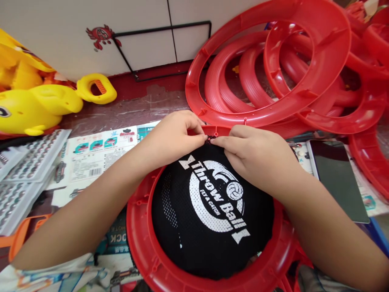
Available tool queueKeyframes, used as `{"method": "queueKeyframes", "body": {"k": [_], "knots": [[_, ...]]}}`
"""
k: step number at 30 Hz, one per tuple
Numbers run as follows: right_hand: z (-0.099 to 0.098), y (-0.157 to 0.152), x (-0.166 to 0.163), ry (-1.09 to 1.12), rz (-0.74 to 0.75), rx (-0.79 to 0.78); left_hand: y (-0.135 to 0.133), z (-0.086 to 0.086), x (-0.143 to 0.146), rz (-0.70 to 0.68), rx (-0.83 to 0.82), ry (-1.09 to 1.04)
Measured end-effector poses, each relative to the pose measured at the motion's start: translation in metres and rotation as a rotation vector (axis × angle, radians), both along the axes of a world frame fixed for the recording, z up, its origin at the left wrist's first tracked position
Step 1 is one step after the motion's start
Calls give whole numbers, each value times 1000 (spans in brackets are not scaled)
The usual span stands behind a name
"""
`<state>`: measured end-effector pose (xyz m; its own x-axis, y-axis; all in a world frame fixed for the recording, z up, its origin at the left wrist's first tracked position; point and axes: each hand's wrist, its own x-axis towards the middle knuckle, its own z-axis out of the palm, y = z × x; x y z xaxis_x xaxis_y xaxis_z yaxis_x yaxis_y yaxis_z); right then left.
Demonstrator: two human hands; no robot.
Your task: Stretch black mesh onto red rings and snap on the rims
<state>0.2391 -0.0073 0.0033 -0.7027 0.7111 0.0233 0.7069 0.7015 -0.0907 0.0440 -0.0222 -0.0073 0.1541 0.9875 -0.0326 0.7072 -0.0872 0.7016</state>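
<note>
A red plastic ring (138,239) lies in front of me with a black mesh net (209,211) stretched inside it, printed "Throw Ball" in white. My left hand (174,136) and my right hand (252,156) meet at the ring's far edge. Both pinch the black edge of the net against a small peg on the rim. The fingertips touch each other there.
A heap of empty red rings (273,69) fills the back right. Yellow plastic toys (36,101) sit at the back left. Trays of button cells (27,162) lie at the left, printed sheets (97,156) under my left arm, and a dark phone (337,178) at the right.
</note>
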Motion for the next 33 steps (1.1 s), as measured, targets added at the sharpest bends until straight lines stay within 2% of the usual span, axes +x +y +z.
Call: {"method": "queueKeyframes", "body": {"k": [5, 10, 13, 19, 22, 26, 29, 33], "knots": [[6, -1, 7, 235, -80, -45, -1, 8, -5, -23, -51, -43], [15, -5, 10, 415, -146, -194, -4, 29, -19, -163, 2, 147], [17, -5, 6, 410, -161, -225, -6, 34, -23, -168, 12, 204], [13, 3, 2, 337, -196, -227, -3, 19, -11, -136, 50, 163], [9, 4, 4, 366, -189, -169, -1, 15, -4, -125, 47, 115], [6, 3, 5, 419, -96, -79, -1, 16, -2, -56, -26, 47], [4, 3, 7, 365, 8, -35, -1, 15, -2, -29, -51, 15], [2, 5, 8, 261, 48, -8, 1, 12, -2, -19, -47, 29]]}}
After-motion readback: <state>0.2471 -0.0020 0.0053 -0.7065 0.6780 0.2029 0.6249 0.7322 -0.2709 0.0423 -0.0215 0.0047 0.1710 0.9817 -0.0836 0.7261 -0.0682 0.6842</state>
